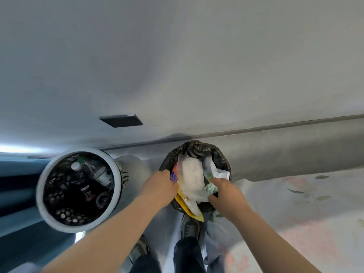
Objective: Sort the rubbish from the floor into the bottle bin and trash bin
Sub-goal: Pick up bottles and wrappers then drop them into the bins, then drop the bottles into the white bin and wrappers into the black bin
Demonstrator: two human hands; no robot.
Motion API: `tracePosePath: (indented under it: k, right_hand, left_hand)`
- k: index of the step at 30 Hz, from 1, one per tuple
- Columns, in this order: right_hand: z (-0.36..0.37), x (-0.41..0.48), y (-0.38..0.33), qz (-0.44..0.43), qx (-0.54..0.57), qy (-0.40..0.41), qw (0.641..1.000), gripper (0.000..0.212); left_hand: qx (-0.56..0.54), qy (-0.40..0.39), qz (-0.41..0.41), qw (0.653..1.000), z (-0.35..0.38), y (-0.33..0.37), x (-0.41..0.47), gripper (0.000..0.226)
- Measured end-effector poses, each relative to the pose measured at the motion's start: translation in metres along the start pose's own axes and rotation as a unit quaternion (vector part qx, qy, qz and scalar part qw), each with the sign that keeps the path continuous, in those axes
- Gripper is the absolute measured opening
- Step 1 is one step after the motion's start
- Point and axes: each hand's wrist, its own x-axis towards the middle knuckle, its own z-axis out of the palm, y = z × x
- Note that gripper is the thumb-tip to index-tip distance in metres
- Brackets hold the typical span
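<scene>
hands: your left hand [160, 186] grips the yellow-and-blue plastic wrapper [182, 201], right hand [226, 193] pinches a green-printed white packet [210, 189] | where: both over the black-lined round trash bin [222, 154] | risk: wrapper overhangs near rim, may slide out if you release early

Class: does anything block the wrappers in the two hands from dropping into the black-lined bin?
Nothing visible does. The left hand and right hand hold the wrappers right over the open mouth of the trash bin.

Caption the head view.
Left hand holds a yellow packet, right hand a green-printed wrapper, over the trash bin, beside the bottle bin.
</scene>
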Motion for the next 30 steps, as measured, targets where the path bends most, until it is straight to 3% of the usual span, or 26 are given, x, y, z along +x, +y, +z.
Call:
tracePosePath:
  k: [3, 7, 10, 20, 30]
  right_hand:
    - [-0.025, -0.035, -0.032, -0.031, -0.019, 0.015, 0.999, 0.051]
    - [-0.063, -0.093, -0.076, -0.070, -0.059, 0.039, 0.995, 0.043]
    - [-0.089, -0.140, -0.110, -0.098, -0.082, 0.057, 0.990, 0.041]
    - [-0.149, -0.275, -0.236, -0.182, -0.114, 0.096, 0.972, 0.033]
    - [-0.184, -0.365, -0.345, -0.309, -0.168, 0.106, 0.930, 0.048]
  left_hand:
    - [0.033, -0.025, 0.036, 0.998, -0.033, 0.000, -0.048, 0.022]
    - [0.078, 0.001, 0.053, 0.996, -0.082, -0.005, -0.116, 0.034]
    - [0.091, 0.018, 0.049, 0.994, -0.116, -0.014, -0.167, 0.030]
    - [0.005, 0.111, 0.016, 0.994, -0.218, -0.058, -0.323, 0.028]
    - [-0.083, 0.229, -0.069, 0.967, -0.269, -0.117, -0.453, 0.034]
